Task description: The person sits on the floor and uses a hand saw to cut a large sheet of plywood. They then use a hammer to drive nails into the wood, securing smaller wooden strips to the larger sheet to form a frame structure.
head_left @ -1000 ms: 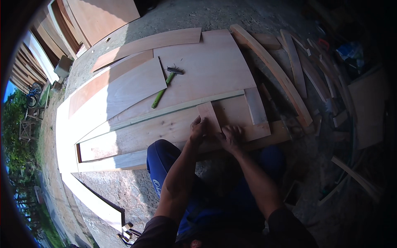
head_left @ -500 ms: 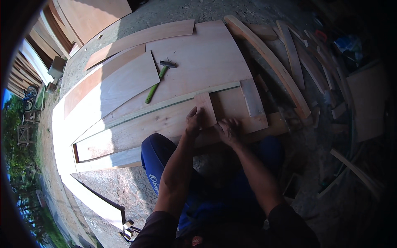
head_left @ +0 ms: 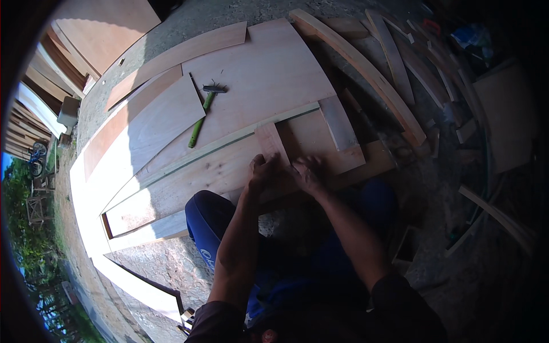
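A small rectangular plywood piece [head_left: 267, 137] lies crosswise over a long wooden frame with a plywood panel [head_left: 206, 167] inside it. My left hand [head_left: 263, 170] is closed on the near left edge of that piece, thumb on top. Beside the piece's near right corner is my right hand [head_left: 309, 173], its fingers bent and pressed together; what they pinch is too dark and small to make out. A wider wooden crosspiece [head_left: 340, 123] closes the frame's right end. Beyond the frame, a claw hammer [head_left: 204, 116] with a green handle rests on a large plywood sheet [head_left: 257, 63].
Several nails [head_left: 215, 80] lie by the hammer head. Loose plywood strips [head_left: 194, 48] overlap the large sheet at the far left. A long timber [head_left: 360, 71] and other offcuts lie on the right. My knees, in blue trousers [head_left: 210, 220], flank the frame's near edge.
The view has shifted, so the boards appear a little farther left and higher. Both hands stay at the small plywood piece, the right one now closer to its near corner.
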Demonstrator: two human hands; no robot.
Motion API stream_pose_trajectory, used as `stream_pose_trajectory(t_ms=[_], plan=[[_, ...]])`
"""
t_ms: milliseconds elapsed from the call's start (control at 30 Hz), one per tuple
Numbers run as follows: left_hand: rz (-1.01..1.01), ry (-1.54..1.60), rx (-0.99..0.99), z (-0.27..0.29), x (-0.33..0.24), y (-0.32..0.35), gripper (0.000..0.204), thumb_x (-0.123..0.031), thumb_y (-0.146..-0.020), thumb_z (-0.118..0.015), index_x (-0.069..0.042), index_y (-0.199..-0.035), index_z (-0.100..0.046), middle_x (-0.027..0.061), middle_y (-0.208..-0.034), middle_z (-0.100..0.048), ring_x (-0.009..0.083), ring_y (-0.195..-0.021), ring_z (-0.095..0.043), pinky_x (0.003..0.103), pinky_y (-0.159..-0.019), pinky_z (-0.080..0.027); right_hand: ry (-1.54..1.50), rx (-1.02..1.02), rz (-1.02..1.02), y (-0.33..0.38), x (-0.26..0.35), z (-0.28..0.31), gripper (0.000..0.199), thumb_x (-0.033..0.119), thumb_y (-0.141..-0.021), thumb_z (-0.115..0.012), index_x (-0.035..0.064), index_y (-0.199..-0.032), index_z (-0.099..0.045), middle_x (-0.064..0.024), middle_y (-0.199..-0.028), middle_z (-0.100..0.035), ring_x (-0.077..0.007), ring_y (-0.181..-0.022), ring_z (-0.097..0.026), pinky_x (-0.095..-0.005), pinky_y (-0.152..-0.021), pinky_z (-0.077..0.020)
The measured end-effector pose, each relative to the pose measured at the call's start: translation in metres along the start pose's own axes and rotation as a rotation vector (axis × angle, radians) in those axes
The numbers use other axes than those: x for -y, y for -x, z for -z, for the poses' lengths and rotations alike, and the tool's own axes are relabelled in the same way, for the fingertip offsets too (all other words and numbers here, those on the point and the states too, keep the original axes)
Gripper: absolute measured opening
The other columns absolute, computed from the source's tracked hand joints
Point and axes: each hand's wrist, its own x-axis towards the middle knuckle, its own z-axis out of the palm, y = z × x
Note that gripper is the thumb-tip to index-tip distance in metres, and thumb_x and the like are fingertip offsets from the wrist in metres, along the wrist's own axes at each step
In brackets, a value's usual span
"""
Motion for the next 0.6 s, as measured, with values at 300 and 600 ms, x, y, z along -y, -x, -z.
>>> stream_pose_trajectory(t_ms=[300,600], plan=[[0.040,0.001,-0.011,0.004,-0.036,0.024,0.046,-0.039,-0.096,-0.067,0.005,-0.109,-0.064,0.0101,-0.094,-0.069,0.0166,-0.079,-0.064,0.033,-0.068,-0.054,-0.319,0.253,-0.079,0.009,-0.069,0.131,0.030,0.032,-0.098,-0.059,0.0076,-0.112,-0.070,-0.0146,-0.109,-0.069,-0.0340,-0.098,-0.067,-0.0433,-0.088,-0.0518],[0.068,0.041,0.028,-0.010,-0.023,0.012,0.050,-0.040,-0.097,-0.066,0.005,-0.120,-0.062,0.0108,-0.105,-0.070,0.0170,-0.090,-0.067,0.032,-0.078,-0.055,0.280,0.981,-0.564,0.178,-0.191,0.111,0.037,0.033,-0.085,-0.066,0.0002,-0.101,-0.073,-0.0228,-0.103,-0.071,-0.0377,-0.094,-0.069,-0.0471,-0.084,-0.0547]])
